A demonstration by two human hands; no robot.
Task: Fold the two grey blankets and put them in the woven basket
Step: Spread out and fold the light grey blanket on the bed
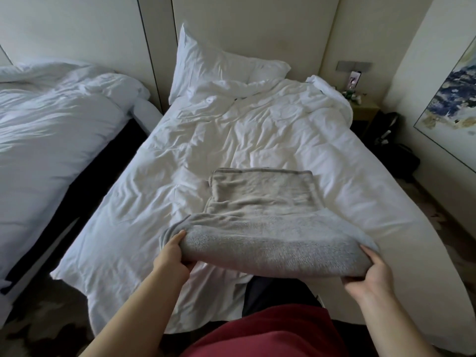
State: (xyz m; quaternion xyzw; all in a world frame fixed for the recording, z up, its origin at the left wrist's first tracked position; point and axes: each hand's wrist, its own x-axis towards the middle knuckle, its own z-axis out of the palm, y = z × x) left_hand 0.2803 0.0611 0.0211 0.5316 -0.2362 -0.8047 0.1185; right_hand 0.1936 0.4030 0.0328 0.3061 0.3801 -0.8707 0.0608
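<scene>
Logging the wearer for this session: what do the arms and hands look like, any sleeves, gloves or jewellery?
Both forearms are bare, with no sleeve in view. The left hand and right hand are ungloved; no ring, watch or bracelet shows. A red top covers the torso at the bottom edge, with dark trousers beyond it.

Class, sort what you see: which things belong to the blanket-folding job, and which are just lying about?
Job: grey blanket, left hand, right hand. The woven basket is not in view.
Lying about: pillow, wall picture, nightstand.

Soft, dim daylight from the left; wide-angle bending at edges, slight blur throughout.
</scene>
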